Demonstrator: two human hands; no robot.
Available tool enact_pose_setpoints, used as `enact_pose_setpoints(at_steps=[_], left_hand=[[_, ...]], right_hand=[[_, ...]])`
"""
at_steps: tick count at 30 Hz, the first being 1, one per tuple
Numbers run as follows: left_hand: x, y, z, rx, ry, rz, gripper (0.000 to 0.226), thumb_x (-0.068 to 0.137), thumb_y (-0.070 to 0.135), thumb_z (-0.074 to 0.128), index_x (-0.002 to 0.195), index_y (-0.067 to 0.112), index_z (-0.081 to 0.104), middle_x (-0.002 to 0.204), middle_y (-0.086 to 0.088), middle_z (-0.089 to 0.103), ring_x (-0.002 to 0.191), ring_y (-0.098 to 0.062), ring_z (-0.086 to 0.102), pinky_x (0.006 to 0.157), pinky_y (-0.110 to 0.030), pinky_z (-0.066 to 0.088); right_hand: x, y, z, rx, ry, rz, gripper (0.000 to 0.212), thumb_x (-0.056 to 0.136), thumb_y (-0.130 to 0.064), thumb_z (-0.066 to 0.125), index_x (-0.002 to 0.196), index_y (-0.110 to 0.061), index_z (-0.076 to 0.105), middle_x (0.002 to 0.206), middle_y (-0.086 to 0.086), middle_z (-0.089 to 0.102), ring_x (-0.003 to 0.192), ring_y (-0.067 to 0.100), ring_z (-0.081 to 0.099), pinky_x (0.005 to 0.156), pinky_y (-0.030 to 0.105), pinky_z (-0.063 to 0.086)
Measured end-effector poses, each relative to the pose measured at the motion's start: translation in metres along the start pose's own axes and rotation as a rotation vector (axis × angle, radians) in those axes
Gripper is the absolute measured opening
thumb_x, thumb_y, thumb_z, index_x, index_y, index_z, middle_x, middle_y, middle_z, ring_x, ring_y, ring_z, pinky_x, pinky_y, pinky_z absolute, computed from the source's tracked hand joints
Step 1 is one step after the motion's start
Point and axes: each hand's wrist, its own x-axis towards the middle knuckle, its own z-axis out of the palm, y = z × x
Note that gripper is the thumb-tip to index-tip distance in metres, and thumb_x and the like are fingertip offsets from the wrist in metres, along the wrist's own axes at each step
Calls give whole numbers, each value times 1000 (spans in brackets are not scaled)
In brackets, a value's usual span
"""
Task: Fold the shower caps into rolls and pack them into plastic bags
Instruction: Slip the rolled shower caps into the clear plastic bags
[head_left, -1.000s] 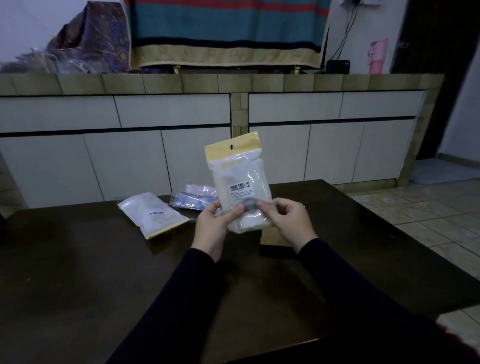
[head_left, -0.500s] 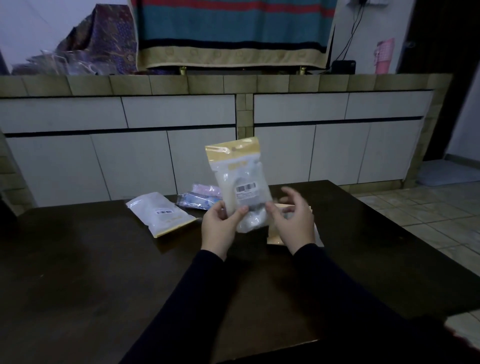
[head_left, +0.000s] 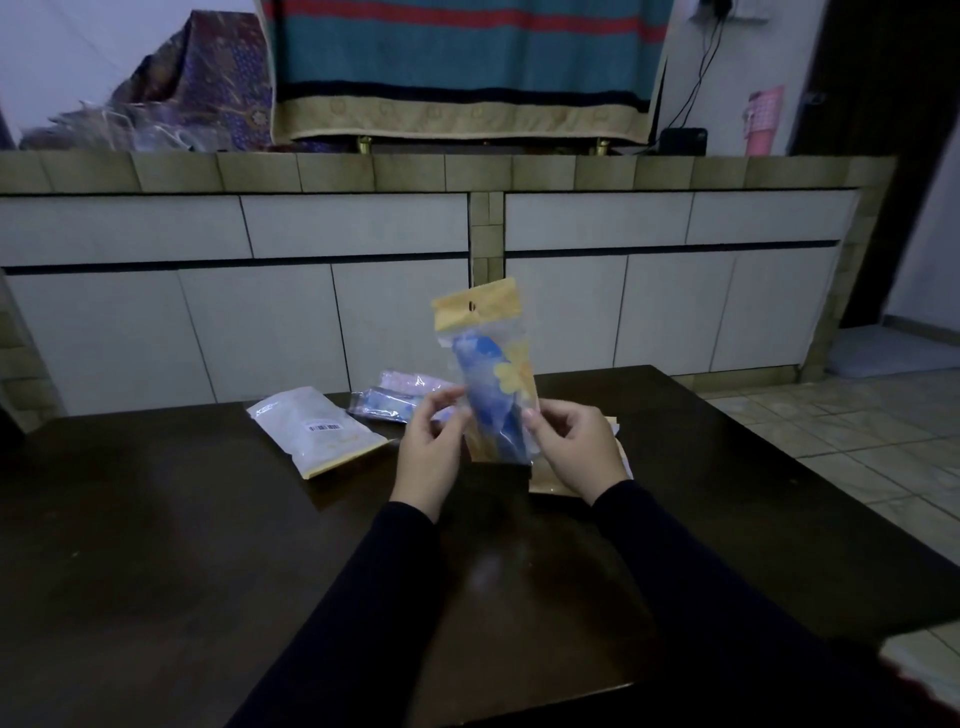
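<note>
You are looking across a dark wooden table in dim light. At twelve o'clock beyond it stands a long counter with pale cabinet doors and a tan tiled edge. On the counter top hangs a teal and red striped cloth, with a purple patterned fabric at eleven o'clock. At three o'clock you see light floor tiles, and at one o'clock a black cable runs down the white wall.

Two hands, left and right. One packed plastic bag held upright, one white packed bag on one dark table, two rolled shower caps behind.
</note>
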Motion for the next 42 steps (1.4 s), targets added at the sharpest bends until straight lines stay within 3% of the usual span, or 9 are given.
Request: enact_pose_setpoints(at_steps=[4, 7, 10, 14, 21, 25, 31, 36, 42], left_hand=[[0, -1, -6, -85, -147, -160, 49, 82, 25, 73, 118, 40, 43, 116, -3, 66, 101, -20, 68, 87, -45, 56], [1, -1, -5, -89, -36, -117, 49, 79, 16, 75, 112, 39, 47, 108, -3, 68, 90, -14, 71, 74, -37, 59], [2, -5, -2, 37, 53, -31, 45, 78, 14, 77, 105, 40, 49, 100, 0, 69, 84, -10, 71, 67, -30, 59], [3, -12, 0, 154, 88, -39, 44, 79, 19, 77, 114, 30, 53, 97, -4, 69, 83, -13, 69, 62, -25, 56], [8, -26, 5, 514, 47, -148, 53, 83, 29, 73, 129, 12, 53, 127, -2, 58, 111, -16, 56, 89, -26, 45], [5, -28, 13, 630, -21, -200, 54, 87, 32, 67, 134, 12, 49, 133, -5, 55, 117, -18, 53, 88, -23, 40], [-4, -23, 19, 800, -64, -142, 43, 93, 25, 54, 134, 14, 49, 138, -9, 44, 93, -6, 44, 82, -18, 34], [-10, -19, 14, 921, -148, -97, 43, 93, 41, 50, 128, 16, 57, 138, -5, 44, 122, -17, 45, 101, -26, 33], [-18, -13, 14, 969, -236, -122, 58, 91, 50, 55, 135, 14, 49, 130, -3, 56, 98, -5, 48, 82, -19, 38]], right_hand=[[-2, 1, -5, 89, -8, 38, 16, 97, -18, 54, 99, -20, 69, 89, -9, 70, 84, 2, 65, 72, 20, 51], [-1, 3, -7, -87, 3, 18, 16, 97, -21, 54, 100, -20, 70, 91, -9, 68, 88, 7, 61, 76, 20, 49], [-2, 5, -5, -209, 45, 22, 23, 96, -19, 55, 114, -13, 69, 98, -5, 68, 88, 3, 56, 64, 3, 40], [1, 12, -3, -216, 88, 88, 25, 96, -18, 56, 117, -11, 68, 108, -1, 68, 90, 3, 54, 59, -1, 38], [-5, 21, -22, -563, 86, 82, 25, 99, -29, 48, 103, -17, 69, 97, 1, 66, 89, 14, 59, 81, 29, 45], [-7, 33, -35, -979, 50, 139, 38, 96, -29, 46, 134, -24, 51, 132, 1, 51, 121, 21, 44, 102, 41, 36], [-11, 31, -44, -948, 15, 72, 33, 95, -23, 44, 122, -26, 62, 122, -3, 59, 114, 18, 46, 100, 37, 36], [-17, 31, -38, -902, -98, 72, 39, 91, -28, 52, 130, -28, 56, 133, -4, 50, 120, 18, 44, 104, 36, 36], [-20, 28, -45, -856, -137, 111, 46, 95, -32, 50, 141, -22, 46, 142, -2, 39, 126, 15, 37, 104, 32, 34]])
